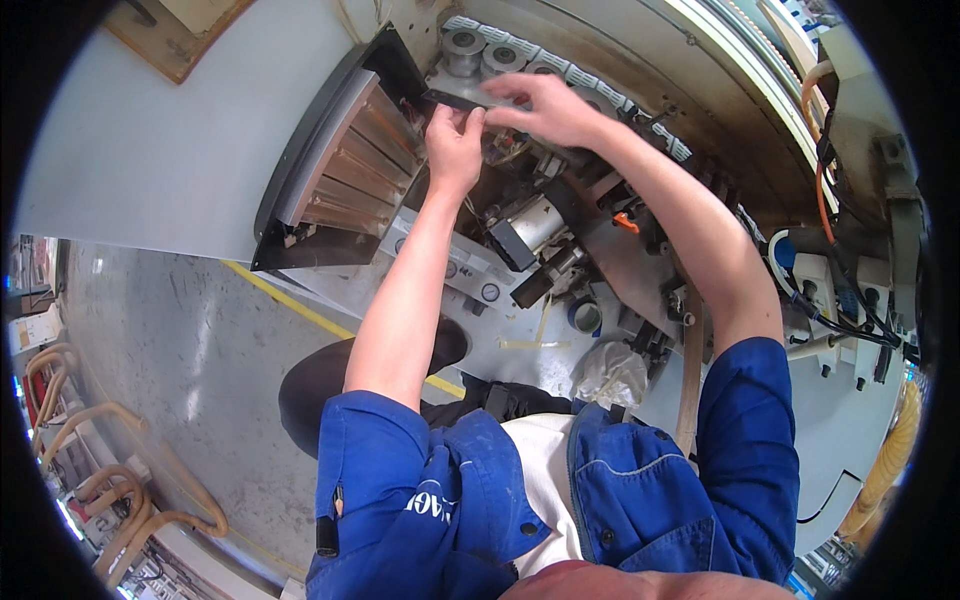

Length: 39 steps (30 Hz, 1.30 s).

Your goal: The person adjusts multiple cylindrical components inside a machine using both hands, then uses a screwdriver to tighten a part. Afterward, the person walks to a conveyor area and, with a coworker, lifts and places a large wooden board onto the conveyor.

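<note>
Metal machine bay (610,45) is standing open, black-framed ribbed panel (370,150) angling out beside it. Right hand (545,105) is hovering, fingers parted; can't tell if gripping. Left hand (456,152) is pinching a dark flat strip (455,99) by the panel's upper corner. Access looks done, strip handling's looking unfinished. Strip's right end is merging with fingertips, unclear.

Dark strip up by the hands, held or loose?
Held: the left hand pinches the dark strip; whether it's fastened too, I can't tell.

1 head-worn fisheye view looks steeply down from close above the wearer's blue jacket (640,490).
</note>
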Tool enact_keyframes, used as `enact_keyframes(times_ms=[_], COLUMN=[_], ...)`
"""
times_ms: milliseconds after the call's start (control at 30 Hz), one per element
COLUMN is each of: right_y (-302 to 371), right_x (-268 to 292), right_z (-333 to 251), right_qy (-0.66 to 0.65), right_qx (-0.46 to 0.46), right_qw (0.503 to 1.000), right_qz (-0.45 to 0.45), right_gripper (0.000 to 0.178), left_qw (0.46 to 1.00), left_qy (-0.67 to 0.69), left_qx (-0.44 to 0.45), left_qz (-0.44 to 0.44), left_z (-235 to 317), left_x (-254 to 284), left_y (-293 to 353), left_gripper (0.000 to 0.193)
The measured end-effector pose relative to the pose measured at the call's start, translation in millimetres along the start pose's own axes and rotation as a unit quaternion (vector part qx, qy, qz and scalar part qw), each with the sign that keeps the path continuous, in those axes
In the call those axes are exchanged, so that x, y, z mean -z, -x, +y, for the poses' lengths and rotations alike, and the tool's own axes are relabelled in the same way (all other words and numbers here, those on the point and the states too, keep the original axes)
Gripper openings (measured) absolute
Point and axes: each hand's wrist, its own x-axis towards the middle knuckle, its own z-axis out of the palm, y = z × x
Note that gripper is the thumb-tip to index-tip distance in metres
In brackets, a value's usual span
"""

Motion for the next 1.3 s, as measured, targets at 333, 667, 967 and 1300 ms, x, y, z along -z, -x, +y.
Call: enact_keyframes(times_ms=[333, 667, 967, 1300], right_y=[18, -28, -70, -60], right_x=[-5, 17, -1, -18], right_z=[-3, 23, 80, 79], right_qy=[0.087, 0.132, 0.209, 0.212], right_qx=[-0.093, -0.162, -0.08, -0.126], right_qw=[0.987, 0.976, 0.974, 0.965], right_qz=[-0.103, 0.055, -0.042, 0.083], right_gripper=[0.019, 0.031, 0.078, 0.079], left_qw=[0.986, 0.95, 0.949, 0.936], left_qy=[-0.082, -0.253, -0.251, -0.279], left_qx=[-0.038, -0.105, -0.126, -0.164], left_qz=[0.141, 0.15, 0.144, 0.138], left_z=[1, -15, -37, -49], left_x=[2, -20, -33, -37], left_y=[17, -10, -50, -58], left_gripper=[0.015, 0.016, 0.012, 0.015])
